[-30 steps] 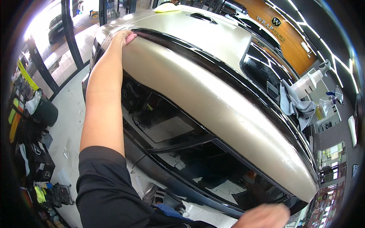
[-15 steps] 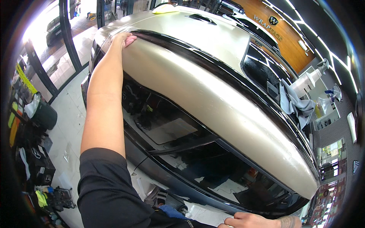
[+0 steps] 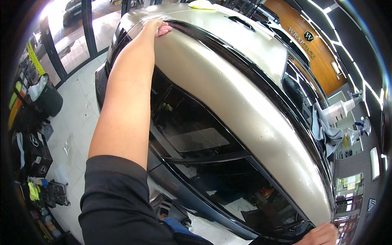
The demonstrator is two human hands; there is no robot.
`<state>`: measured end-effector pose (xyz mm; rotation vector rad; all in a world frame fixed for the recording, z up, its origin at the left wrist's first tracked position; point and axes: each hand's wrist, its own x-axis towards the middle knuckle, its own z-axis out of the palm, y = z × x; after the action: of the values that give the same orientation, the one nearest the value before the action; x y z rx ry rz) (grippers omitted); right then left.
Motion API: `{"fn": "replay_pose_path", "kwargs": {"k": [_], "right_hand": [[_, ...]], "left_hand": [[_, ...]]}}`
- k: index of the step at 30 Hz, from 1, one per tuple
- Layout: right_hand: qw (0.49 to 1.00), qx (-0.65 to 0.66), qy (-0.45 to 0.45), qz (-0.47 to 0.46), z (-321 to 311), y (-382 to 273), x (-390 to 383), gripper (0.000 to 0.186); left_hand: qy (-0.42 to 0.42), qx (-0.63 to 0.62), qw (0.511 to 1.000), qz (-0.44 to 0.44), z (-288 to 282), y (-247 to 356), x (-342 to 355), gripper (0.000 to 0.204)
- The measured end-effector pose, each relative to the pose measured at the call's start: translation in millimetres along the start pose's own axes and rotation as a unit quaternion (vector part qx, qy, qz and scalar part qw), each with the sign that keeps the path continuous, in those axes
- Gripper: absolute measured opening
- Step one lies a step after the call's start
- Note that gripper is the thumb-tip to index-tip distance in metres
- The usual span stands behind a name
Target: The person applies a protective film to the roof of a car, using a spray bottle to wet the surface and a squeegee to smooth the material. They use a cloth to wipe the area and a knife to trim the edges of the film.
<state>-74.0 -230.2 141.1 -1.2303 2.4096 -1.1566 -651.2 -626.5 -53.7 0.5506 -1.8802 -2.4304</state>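
Observation:
A satin gold band point(image 3: 234, 87) of bodywork curves along the car above its dark side windows point(image 3: 196, 134). My left arm stretches far forward, and my left hand point(image 3: 158, 28) rests at the far end of this band, beside the glossy black roof strip point(image 3: 216, 47). Its fingers are curled in, and anything inside them is hidden. Low at the right, my right hand point(image 3: 322, 234) is by the near end of the band, fingers bent together and slightly blurred; what it may hold cannot be made out. Small bumps show on the band's surface.
On the roof lie a yellow cloth point(image 3: 203, 4) and, at the right, a grey cloth point(image 3: 326, 132) beside white spray bottles point(image 3: 341, 110). A dark bin point(image 3: 50, 98) and black cases point(image 3: 34, 153) stand along the left. Glass doors point(image 3: 77, 38) are behind.
My right hand has risen and moved right, up to the band's near end. The view has shifted, and my left hand stays at the band's far end.

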Motion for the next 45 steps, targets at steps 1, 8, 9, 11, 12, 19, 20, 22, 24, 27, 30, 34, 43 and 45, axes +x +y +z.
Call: {"fn": "replay_pose_path", "kwargs": {"k": [1, 8, 9, 11, 12, 19, 20, 22, 24, 27, 30, 34, 43, 45], "right_hand": [[0.992, 0.057, 0.112, -0.014, -8, 12, -15, 0.015], [0.848, 0.187, 0.451, 0.207, -11, 94, -20, 0.019], [0.841, 0.257, 0.441, 0.181, 5, 115, -3, 0.023], [0.838, 0.322, 0.385, 0.214, 23, 130, 20, 0.048], [0.840, 0.367, 0.347, 0.198, 24, 142, 33, 0.045], [0.748, 0.592, 0.244, 0.174, 52, 173, 97, 0.039], [0.765, 0.579, 0.208, 0.189, 51, 174, 111, 0.040], [0.803, 0.536, 0.158, 0.207, 46, 178, 138, 0.040], [0.863, 0.442, 0.129, 0.208, 36, 185, 169, 0.040], [0.962, 0.178, 0.124, 0.165, 10, 198, 225, 0.031], [0.974, -0.004, 0.189, 0.123, -15, 208, 266, 0.023], [0.956, -0.169, 0.234, 0.055, -39, 237, 322, 0.018], [0.892, -0.390, 0.229, -0.027, -59, 293, 418, 0.021], [0.866, -0.426, 0.258, -0.052, -64, 293, 443, 0.017]], "left_hand": [[0.008, -0.007, 1.000, 0.000, -5, 0, 1, 0.009], [0.023, -0.026, 0.999, 0.014, -3, -1, 3, 0.008], [0.021, -0.023, 0.999, 0.015, -4, -1, 2, 0.008], [-0.011, -0.036, 0.999, 0.014, 2, -2, -1, 0.010], [-0.011, -0.031, 0.999, 0.019, -12, -1, -1, 0.011], [0.001, -0.041, 0.996, 0.073, -12, -4, -9, 0.018], [0.010, -0.045, 0.996, 0.077, -11, -5, -12, 0.020], [0.026, -0.053, 0.995, 0.081, 2, -6, -23, 0.027], [0.038, -0.105, 0.989, 0.094, 0, -8, -23, 0.030], [0.059, -0.111, 0.983, 0.137, -3, -10, -26, 0.029], [0.056, -0.081, 0.978, 0.184, 3, -15, -18, 0.019], [0.136, 0.263, 0.909, 0.293, -28, -21, 22, 0.024], [0.193, 0.379, 0.790, 0.442, -29, -59, -14, 0.034], [0.174, 0.424, 0.777, 0.431, -41, -57, -4, 0.037]]}}
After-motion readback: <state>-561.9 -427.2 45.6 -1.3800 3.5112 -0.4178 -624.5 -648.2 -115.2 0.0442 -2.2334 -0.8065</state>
